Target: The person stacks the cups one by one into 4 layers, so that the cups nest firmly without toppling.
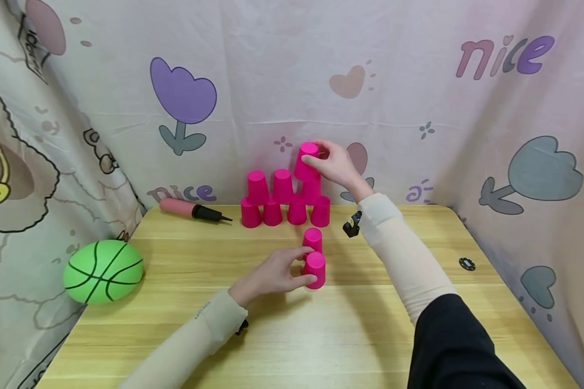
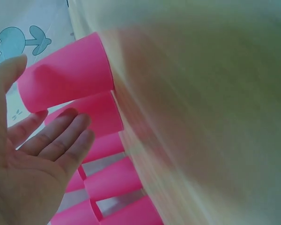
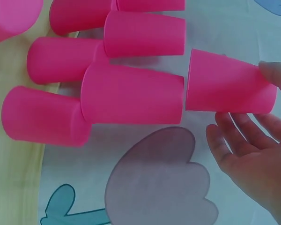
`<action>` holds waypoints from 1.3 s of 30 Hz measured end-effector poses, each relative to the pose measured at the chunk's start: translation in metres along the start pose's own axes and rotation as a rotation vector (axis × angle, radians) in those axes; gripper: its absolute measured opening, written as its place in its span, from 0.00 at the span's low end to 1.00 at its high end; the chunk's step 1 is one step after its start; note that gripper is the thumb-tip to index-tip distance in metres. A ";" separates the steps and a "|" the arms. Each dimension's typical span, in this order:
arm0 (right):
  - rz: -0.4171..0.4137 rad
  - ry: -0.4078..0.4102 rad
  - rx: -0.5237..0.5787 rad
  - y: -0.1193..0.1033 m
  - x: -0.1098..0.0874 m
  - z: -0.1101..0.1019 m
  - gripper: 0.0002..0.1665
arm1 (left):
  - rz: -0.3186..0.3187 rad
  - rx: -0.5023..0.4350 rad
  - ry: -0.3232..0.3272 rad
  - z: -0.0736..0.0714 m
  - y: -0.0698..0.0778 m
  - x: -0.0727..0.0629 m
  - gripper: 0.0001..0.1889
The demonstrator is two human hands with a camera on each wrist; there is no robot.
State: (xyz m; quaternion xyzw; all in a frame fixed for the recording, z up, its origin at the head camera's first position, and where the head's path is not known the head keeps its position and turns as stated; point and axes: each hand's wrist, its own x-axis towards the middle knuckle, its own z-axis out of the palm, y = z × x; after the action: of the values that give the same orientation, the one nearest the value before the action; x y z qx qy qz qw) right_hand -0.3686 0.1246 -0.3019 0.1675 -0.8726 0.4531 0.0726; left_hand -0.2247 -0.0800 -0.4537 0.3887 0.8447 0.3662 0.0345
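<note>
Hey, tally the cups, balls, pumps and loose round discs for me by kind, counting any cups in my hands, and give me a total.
Pink cups: 10
Green ball: 1
Pink-and-black pump: 1
Black disc: 1
Total: 13

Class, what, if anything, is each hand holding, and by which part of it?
The right hand pinches an upside-down pink cup near its closed upper end; the left hand pinches the front pink cup near its closed upper end.
</note>
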 end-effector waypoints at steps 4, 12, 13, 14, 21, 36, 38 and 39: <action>-0.006 -0.010 0.020 0.000 0.004 0.006 0.35 | -0.048 -0.022 0.006 0.006 0.000 0.001 0.29; 0.001 -0.019 0.020 -0.003 0.010 0.017 0.35 | -0.094 -0.033 0.017 0.011 0.002 0.001 0.26; 0.003 -0.016 0.017 -0.003 0.011 0.018 0.35 | -0.090 -0.033 0.019 0.011 0.002 0.001 0.26; 0.005 -0.014 0.016 -0.003 0.011 0.018 0.35 | -0.087 -0.032 0.020 0.010 0.002 0.001 0.26; 0.009 -0.006 0.012 -0.001 0.014 0.019 0.35 | -0.089 -0.030 0.015 0.010 0.002 0.002 0.26; 0.018 0.002 0.016 -0.001 0.016 0.021 0.38 | -0.140 -0.058 0.023 0.005 0.004 0.000 0.26; 0.020 0.004 0.015 -0.002 0.015 0.021 0.38 | -0.140 -0.065 0.033 0.002 0.003 -0.001 0.26; 0.022 0.004 0.017 -0.002 0.014 0.020 0.39 | -0.135 -0.069 0.039 0.001 0.002 -0.002 0.25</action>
State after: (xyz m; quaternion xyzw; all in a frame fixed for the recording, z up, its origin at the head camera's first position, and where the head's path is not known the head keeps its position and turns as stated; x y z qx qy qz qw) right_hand -0.3806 0.1037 -0.3078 0.1577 -0.8702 0.4617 0.0679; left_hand -0.2214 -0.0797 -0.4535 0.3224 0.8563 0.3995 0.0559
